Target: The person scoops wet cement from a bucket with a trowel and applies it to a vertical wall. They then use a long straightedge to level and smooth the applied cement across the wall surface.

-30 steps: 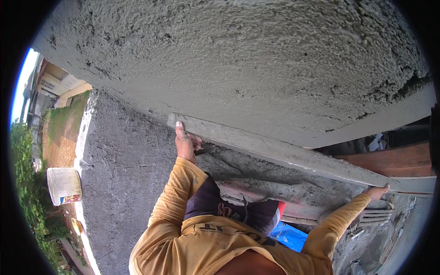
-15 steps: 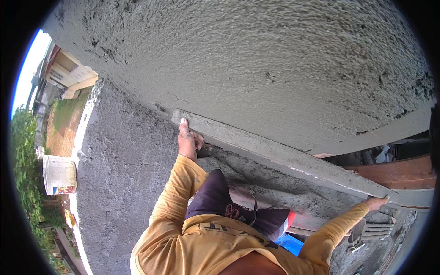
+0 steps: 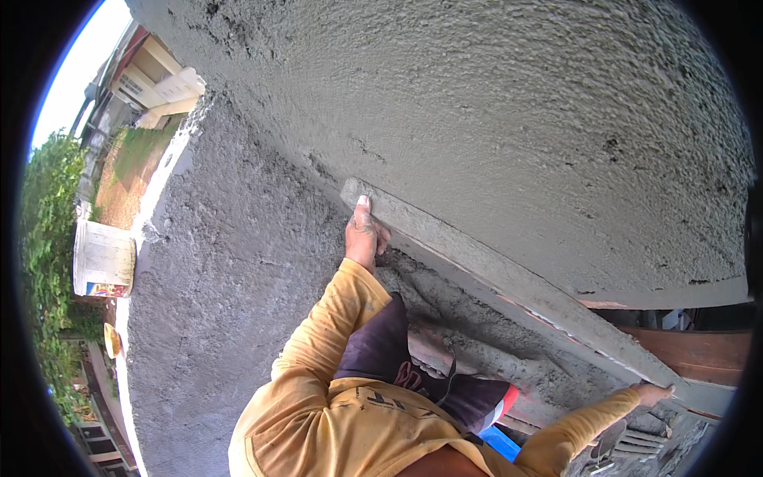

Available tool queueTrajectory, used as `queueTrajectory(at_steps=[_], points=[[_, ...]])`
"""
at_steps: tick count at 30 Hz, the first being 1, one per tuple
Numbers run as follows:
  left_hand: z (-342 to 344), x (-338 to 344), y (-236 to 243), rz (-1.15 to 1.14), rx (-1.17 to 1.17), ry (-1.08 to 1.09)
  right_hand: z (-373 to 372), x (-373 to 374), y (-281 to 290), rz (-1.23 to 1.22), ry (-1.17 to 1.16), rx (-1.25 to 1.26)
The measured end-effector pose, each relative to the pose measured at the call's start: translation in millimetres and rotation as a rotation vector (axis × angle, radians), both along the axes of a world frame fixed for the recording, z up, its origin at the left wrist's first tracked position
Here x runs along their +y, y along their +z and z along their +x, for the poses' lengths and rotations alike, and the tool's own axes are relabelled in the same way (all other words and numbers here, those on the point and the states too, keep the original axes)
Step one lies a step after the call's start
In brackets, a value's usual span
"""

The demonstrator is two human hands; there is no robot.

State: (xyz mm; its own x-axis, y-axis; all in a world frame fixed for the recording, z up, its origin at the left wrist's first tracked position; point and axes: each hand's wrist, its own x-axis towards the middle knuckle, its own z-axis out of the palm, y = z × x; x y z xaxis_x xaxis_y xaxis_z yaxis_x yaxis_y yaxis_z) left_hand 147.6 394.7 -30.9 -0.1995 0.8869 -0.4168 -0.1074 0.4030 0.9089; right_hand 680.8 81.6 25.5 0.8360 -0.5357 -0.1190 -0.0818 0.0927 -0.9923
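A long, straight board coated in grey mortar (image 3: 493,266), likely a plasterer's straightedge, slopes down from centre to lower right. It lies along the lower part of a rough, wet-looking plastered wall (image 3: 477,135). My left hand (image 3: 366,234) grips the board close to its upper left end, the thumb pressed on its face and the fingers curled beneath. My right hand (image 3: 653,393) is closed on the lower edge near the far right end; most of its fingers are hard to see. Small pits mark the plaster above the board.
A rough grey wall (image 3: 214,278) adjoins at left, with a pale outer edge. Beyond it are a white bucket (image 3: 103,258) and a small yellow object (image 3: 112,340). Brown wood (image 3: 691,354) shows at right under the plaster. Something blue (image 3: 501,441) lies below my legs.
The view has turned, so the board slopes more steeply and its left end appears further right. Both hands keep their hold on it.
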Motion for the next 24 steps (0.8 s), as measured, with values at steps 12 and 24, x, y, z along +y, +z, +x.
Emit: queueTrajectory(at_steps=[12, 24], points=[[10.0, -9.6, -10.0, 0.040, 0.018, -0.019, -5.9, -3.6, -9.5, -0.114, 0.048, -0.035], [-72.9, 58.5, -30.3, 0.164, -0.007, 0.273, -58.5, 25.6, -153.0, -0.358, 0.308, -0.145]])
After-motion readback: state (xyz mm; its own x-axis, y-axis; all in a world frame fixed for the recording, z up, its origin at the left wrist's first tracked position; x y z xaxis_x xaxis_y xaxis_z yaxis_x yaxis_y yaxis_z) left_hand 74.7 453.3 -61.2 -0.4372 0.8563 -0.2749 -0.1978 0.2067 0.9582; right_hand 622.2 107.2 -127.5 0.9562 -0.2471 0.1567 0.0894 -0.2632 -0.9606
